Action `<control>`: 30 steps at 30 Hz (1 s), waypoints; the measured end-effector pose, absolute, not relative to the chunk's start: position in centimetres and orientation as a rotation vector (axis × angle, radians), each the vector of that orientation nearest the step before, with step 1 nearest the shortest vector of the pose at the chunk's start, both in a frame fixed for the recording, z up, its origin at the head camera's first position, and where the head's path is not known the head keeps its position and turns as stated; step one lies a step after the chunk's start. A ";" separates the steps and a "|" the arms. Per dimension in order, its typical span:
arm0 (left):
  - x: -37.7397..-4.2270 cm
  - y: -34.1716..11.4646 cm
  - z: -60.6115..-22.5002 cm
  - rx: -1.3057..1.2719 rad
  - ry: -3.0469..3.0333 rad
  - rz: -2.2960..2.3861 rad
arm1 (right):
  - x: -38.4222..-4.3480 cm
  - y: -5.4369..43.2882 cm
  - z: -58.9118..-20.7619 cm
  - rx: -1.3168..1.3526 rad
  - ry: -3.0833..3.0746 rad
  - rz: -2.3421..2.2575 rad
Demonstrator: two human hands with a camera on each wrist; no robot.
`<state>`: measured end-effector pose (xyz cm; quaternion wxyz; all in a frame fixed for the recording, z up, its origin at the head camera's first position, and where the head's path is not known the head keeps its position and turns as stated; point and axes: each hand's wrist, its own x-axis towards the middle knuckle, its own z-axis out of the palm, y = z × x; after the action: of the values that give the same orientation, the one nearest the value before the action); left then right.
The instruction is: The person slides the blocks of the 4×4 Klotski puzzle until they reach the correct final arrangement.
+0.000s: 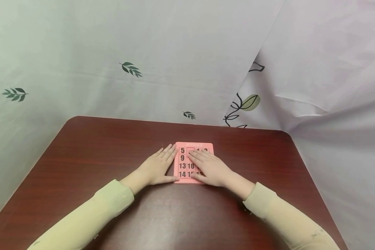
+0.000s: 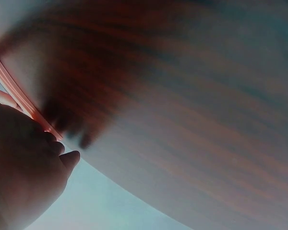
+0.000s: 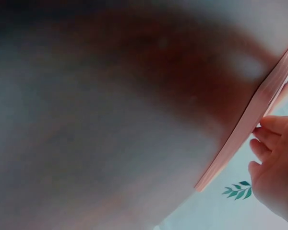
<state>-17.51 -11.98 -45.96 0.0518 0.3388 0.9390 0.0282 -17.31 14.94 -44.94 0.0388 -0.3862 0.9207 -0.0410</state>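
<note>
A pink number slide puzzle (image 1: 182, 181) lies flat on the dark red-brown table, its tiles printed with black numbers such as 5, 9, 13, 10 and 14. My left hand (image 1: 156, 167) rests along its left side, fingers straight by the upper left edge and thumb at the lower left corner. Over the right half of the tiles lies my right hand (image 1: 213, 169), fingertips near a gap in the top row and thumb by the bottom row. It hides several tiles. Both wrist views show the puzzle's side edge (image 2: 19, 93) beside the fingers.
The wooden table (image 1: 118, 139) has rounded far corners and stands against pale curtains (image 1: 162, 41) printed with leaves. Another curtain (image 1: 331, 69) hangs in folds on the right. Light sleeves (image 1: 90, 211) cover both forearms.
</note>
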 end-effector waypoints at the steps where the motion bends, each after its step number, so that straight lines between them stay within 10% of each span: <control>1: -17.5 -12.0 -45.9 1.030 2.858 0.082 | -17.1 14.9 -44.9 -1.196 2.821 -0.128; 30: -18.6 -12.0 -46.1 1.157 2.771 0.099 | -18.4 18.7 -44.5 -1.143 2.830 -0.288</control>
<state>-18.62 -11.96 -46.14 0.0688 0.3842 0.9201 0.0330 -18.42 18.75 -44.47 0.0382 -0.3726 0.9224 -0.0938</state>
